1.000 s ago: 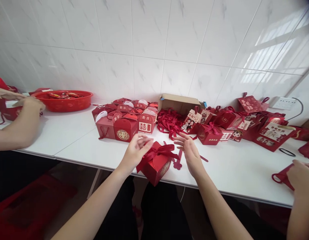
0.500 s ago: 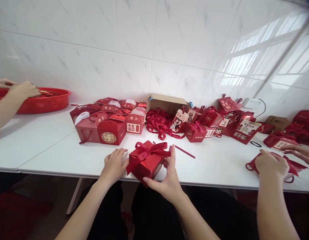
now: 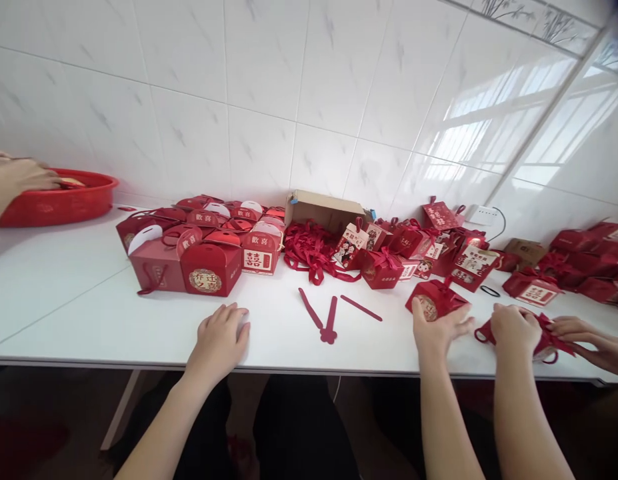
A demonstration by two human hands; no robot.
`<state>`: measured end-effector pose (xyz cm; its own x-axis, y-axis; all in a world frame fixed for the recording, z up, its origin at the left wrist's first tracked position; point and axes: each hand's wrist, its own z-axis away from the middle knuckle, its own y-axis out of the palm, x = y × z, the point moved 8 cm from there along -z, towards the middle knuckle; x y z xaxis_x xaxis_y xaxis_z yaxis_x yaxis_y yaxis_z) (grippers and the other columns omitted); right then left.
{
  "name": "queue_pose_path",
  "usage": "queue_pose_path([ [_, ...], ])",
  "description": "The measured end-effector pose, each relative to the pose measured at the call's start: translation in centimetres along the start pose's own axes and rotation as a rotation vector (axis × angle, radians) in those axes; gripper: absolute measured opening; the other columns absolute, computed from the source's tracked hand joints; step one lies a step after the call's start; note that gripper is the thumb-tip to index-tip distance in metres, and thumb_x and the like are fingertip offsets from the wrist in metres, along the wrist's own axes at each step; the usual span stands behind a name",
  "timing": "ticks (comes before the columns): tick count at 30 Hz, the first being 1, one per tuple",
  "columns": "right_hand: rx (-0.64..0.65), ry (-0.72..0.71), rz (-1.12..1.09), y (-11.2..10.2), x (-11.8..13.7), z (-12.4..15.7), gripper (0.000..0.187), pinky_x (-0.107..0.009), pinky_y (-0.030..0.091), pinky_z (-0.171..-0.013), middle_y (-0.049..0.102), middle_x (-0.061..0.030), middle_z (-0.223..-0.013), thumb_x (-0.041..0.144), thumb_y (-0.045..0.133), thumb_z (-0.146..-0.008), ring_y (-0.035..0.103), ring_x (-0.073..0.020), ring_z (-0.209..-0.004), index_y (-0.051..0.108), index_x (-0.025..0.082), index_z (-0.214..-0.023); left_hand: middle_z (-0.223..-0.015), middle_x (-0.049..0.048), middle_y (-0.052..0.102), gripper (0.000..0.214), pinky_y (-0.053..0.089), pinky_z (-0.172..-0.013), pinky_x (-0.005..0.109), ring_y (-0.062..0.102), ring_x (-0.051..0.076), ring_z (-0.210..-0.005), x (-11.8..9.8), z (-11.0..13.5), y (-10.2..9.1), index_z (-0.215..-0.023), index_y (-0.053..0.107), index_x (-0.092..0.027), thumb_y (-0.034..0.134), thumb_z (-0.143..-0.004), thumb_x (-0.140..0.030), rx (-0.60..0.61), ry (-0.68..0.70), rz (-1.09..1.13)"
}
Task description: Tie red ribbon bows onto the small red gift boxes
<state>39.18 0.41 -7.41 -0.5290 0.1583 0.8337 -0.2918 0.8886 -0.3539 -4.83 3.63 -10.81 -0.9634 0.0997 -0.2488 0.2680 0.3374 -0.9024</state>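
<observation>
My left hand (image 3: pixel 221 337) lies flat on the white table (image 3: pixel 89 300) near its front edge, fingers stretched out and holding nothing. My right hand (image 3: pixel 436 328) is out to the right, fingers wrapped round the near side of a small red gift box with a ribbon bow (image 3: pixel 435 300) that sits on the table. Between my hands lie loose red ribbon strips (image 3: pixel 329 315).
A group of red handled boxes (image 3: pixel 199 257) stands at the left middle. Behind are an open cardboard box (image 3: pixel 323 208), a red ribbon pile (image 3: pixel 309 247) and more gift boxes (image 3: pixel 439 250). A co-worker's hands (image 3: pixel 519 330) hold a red piece at the right. Another person's hand (image 3: pixel 19 177) reaches a red basin (image 3: pixel 59 203).
The bowed red box was in front of me between both hands; my right hand has carried it off to the right. My left hand has let go and lies flat.
</observation>
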Motion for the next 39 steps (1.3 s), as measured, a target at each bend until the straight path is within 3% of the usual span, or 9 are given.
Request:
queue_pose_path([
  [2, 0.18, -0.191, 0.009, 2.5, 1.7, 2.3, 0.083, -0.054, 0.022, -0.109, 0.014, -0.0289, -0.148, 0.047, 0.053, -0.079, 0.013, -0.0375, -0.139, 0.026, 0.001, -0.142, -0.129, 0.0132, 0.056, 0.039, 0.035, -0.101, 0.047, 0.043, 0.03, -0.127, 0.0, 0.0, 0.0, -0.112, 0.059, -0.015, 0.033, -0.087, -0.029, -0.006, 0.003, 0.005],
  [4, 0.556, -0.404, 0.005, 6.0, 3.9, 6.7, 0.061, -0.048, 0.026, -0.11, 0.031, -0.0221, -0.145, 0.043, 0.041, -0.085, 0.027, -0.0306, -0.137, 0.041, 0.009, -0.136, -0.129, 0.0133, 0.056, 0.038, 0.035, -0.101, 0.048, 0.043, 0.03, -0.127, 0.0, 0.1, 0.1, -0.112, 0.06, -0.015, 0.034, -0.087, -0.029, -0.014, 0.003, 0.008],
  [7, 0.934, -0.558, 0.047, 8.9, 6.1, 13.3, 0.057, -0.048, 0.024, -0.11, 0.031, -0.011, -0.149, 0.049, 0.039, -0.087, 0.024, -0.0297, -0.139, 0.041, 0.024, -0.138, -0.129, 0.013, 0.055, 0.039, 0.035, -0.101, 0.048, 0.044, 0.03, -0.126, 0.1, 0.1, 0.1, -0.113, 0.06, -0.015, 0.034, -0.088, -0.03, -0.017, -0.006, 0.016],
  [11, 0.823, -0.418, 0.415, 9.7, 5.5, 12.9, 0.064, -0.064, 0.006, -0.105, 0.01, -0.0109, -0.155, 0.057, 0.038, -0.087, -0.002, -0.0434, -0.139, 0.029, 0.032, -0.144, -0.13, 0.0124, 0.055, 0.039, 0.034, -0.103, 0.048, 0.042, 0.03, -0.127, 0.0, 0.2, 0.0, -0.114, 0.059, -0.016, 0.034, -0.088, -0.03, 0.0, -0.004, 0.026],
  [14, 0.784, -0.258, 0.587, 9.7, 4.0, 9.9, 0.065, -0.062, 0.008, -0.105, 0.02, -0.0236, -0.15, 0.051, 0.026, -0.092, 0.012, -0.0436, -0.138, 0.025, 0.015, -0.146, -0.13, 0.0124, 0.054, 0.039, 0.034, -0.103, 0.048, 0.042, 0.03, -0.127, 0.0, 0.3, -0.1, -0.114, 0.059, -0.016, 0.034, -0.088, -0.03, 0.01, -0.007, 0.029],
  [18, 0.958, -0.285, 0.526, 10.0, 4.2, 9.9, 0.065, -0.049, 0.029, -0.102, 0.048, -0.0248, -0.131, 0.051, 0.022, -0.092, 0.041, -0.036, -0.125, 0.046, 0.005, -0.131, -0.131, 0.012, 0.054, 0.037, 0.033, -0.103, 0.047, 0.04, 0.029, -0.128, -0.1, 0.3, -0.2, -0.113, 0.059, -0.017, 0.034, -0.089, -0.03, 0.019, -0.012, 0.04],
  [22, 1.018, -0.397, 0.46, 10.0, 6.6, 13.9, 0.063, -0.044, 0.035, -0.097, 0.053, -0.0197, -0.125, 0.06, 0.027, -0.088, 0.044, -0.0352, -0.119, 0.062, 0.012, -0.109, -0.13, 0.0116, 0.054, 0.036, 0.033, -0.103, 0.047, 0.039, 0.029, -0.129, -0.2, 0.3, -0.3, -0.112, 0.058, -0.017, 0.034, -0.089, -0.03, 0.029, -0.011, 0.044],
  [32, 0.872, -0.581, 0.306, 10.4, 9.6, 18.7, 0.034, -0.045, 0.037, -0.095, 0.055, -0.0209, -0.118, 0.026, 0.046, -0.086, 0.049, -0.0324, -0.112, 0.054, 0.008, -0.114, -0.129, 0.0117, 0.055, 0.034, 0.034, -0.102, 0.048, 0.042, 0.029, -0.127, -0.3, 0.6, -0.6, -0.111, 0.058, -0.019, 0.036, -0.088, -0.028, 0.009, 0.007, 0.044],
  [39, 0.934, -0.497, 0.233, 10.2, 9.7, 18.2, 0.044, -0.039, 0.042, -0.091, 0.052, -0.0161, -0.122, 0.024, 0.052, -0.084, 0.051, -0.029, -0.111, 0.048, 0.013, -0.126, -0.128, 0.0124, 0.056, 0.034, 0.036, -0.102, 0.047, 0.045, 0.029, -0.126, -0.6, 0.8, -1.3, -0.11, 0.06, -0.018, 0.037, -0.087, -0.027, -0.003, -0.002, 0.052],
])
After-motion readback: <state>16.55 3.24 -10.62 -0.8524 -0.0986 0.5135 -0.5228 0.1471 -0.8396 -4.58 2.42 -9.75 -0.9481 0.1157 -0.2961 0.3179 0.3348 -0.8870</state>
